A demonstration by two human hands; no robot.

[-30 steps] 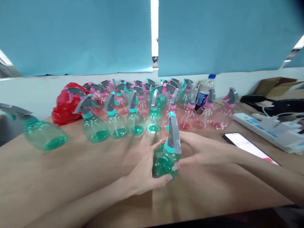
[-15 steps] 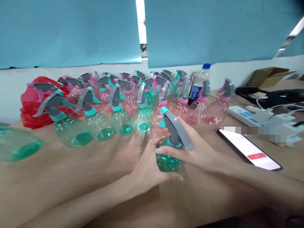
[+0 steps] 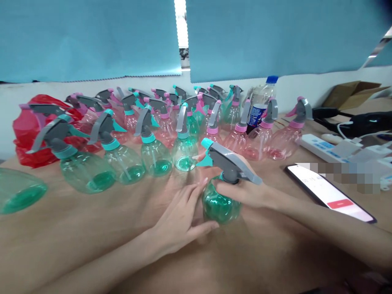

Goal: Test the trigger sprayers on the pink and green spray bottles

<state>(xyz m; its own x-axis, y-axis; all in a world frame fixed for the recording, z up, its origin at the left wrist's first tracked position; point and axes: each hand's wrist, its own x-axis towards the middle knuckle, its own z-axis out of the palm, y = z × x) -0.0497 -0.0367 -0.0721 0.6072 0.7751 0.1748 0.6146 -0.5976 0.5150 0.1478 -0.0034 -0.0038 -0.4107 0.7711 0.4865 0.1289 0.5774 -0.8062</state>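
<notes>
A green spray bottle (image 3: 221, 204) with a grey and turquoise trigger head stands in front of me, its nozzle pointing left. My right hand (image 3: 245, 190) is wrapped around its neck and upper body, with the far fingers hidden behind it. To the left of the bottle, my left hand (image 3: 180, 216) is spread with thumb and fingers apart, close beside the bottle and not gripping it. Behind my hands, another green spray bottle (image 3: 184, 157) heads a front row of several green ones. A green bottle body (image 3: 24, 190) lies at the far left edge.
Several pink spray bottles (image 3: 284, 141) stand at the back and right. A soda bottle (image 3: 257, 110) is behind them. A phone (image 3: 330, 192) lies right of my right arm, near a power strip (image 3: 321, 149). A red plastic bag (image 3: 30, 139) sits at the left, a cardboard box (image 3: 349, 94) at the back right.
My left hand has loosened from the green spray bottle and drawn back to the left. The right hand keeps hold, and the trigger head has turned slightly. The view has shifted a little.
</notes>
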